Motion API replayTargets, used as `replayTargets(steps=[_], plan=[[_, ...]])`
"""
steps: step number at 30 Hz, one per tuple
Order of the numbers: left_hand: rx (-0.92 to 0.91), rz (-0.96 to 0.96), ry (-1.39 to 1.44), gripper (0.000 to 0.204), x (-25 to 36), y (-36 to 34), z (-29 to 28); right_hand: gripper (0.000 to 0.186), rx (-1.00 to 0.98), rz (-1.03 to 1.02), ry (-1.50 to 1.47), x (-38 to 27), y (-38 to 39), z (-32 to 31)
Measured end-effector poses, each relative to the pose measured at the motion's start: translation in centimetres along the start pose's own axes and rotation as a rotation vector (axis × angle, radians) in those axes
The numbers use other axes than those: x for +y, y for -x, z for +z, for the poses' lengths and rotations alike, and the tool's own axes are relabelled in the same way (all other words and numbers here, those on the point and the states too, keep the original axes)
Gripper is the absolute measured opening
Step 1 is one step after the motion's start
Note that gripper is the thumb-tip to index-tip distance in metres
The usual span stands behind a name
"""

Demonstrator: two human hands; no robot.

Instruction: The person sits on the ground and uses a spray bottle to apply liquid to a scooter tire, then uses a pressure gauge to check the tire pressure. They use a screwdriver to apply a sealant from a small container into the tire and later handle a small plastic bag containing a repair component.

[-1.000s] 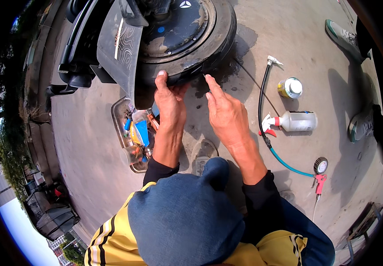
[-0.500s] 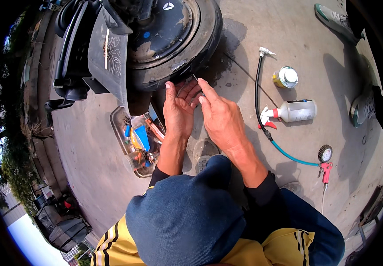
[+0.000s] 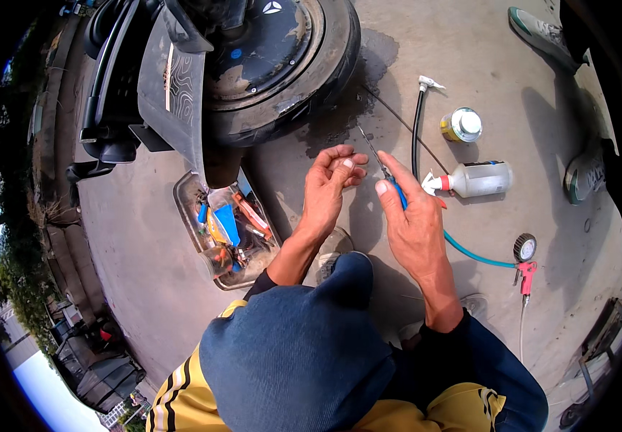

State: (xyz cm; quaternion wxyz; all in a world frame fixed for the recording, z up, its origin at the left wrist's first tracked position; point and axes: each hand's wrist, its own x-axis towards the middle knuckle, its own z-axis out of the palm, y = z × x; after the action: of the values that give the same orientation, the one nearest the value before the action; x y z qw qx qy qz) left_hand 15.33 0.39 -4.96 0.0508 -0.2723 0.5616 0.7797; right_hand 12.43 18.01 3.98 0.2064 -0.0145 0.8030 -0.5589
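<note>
My right hand (image 3: 415, 227) grips a blue-handled tool (image 3: 396, 186) with a thin metal shaft pointing up and left. Just left of it, my left hand (image 3: 329, 183) is loosely curled, fingertips apart, and I make out nothing in it. Above both hands, a scooter's black wheel (image 3: 286, 115) lies on its side, with a dull, scuffed tyre and hub; a grey patterned panel (image 3: 181, 93) sits beside it. A wet dark patch stains the ground below the tyre. A metal tray (image 3: 250, 283) of small tools and parts is left of my left forearm.
On the right lie a spray bottle (image 3: 480, 178), a round can (image 3: 460, 126), an inflator gun (image 3: 527, 277) with gauge and hose, and a thin rod (image 3: 390, 108). Another person's shoes (image 3: 581, 180) stand at the right edge. A dark metal frame (image 3: 606, 338) is at the lower right.
Both hands have come away from the tyre, down and rightward. The tool in my right hand now shows fully, turned up-left. My left hand's fingers have curled.
</note>
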Motion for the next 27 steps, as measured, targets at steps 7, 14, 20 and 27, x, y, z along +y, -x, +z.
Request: replayTargets(steps=[7,14,20,27], plan=[[-0.367,0.646,-0.919,0.055,1.2,-3.3,8.0,0.030,0.409,0.118,-0.052,1.2,-1.0,-9.4],[-0.509,0.886,-1.171,0.088,1.6,-8.3,13.7,0.035,0.619,-0.023,0.212,4.8,1.0,-14.3],[-0.620,1.029,-1.238,0.067,0.9,-10.7,16.4,0.032,0.545,0.269,0.321,3.8,0.5,-14.6],[-0.498,1.035,-1.073,0.042,1.3,-11.0,17.6,0.027,0.552,0.081,0.350,4.9,-1.4,-14.7]])
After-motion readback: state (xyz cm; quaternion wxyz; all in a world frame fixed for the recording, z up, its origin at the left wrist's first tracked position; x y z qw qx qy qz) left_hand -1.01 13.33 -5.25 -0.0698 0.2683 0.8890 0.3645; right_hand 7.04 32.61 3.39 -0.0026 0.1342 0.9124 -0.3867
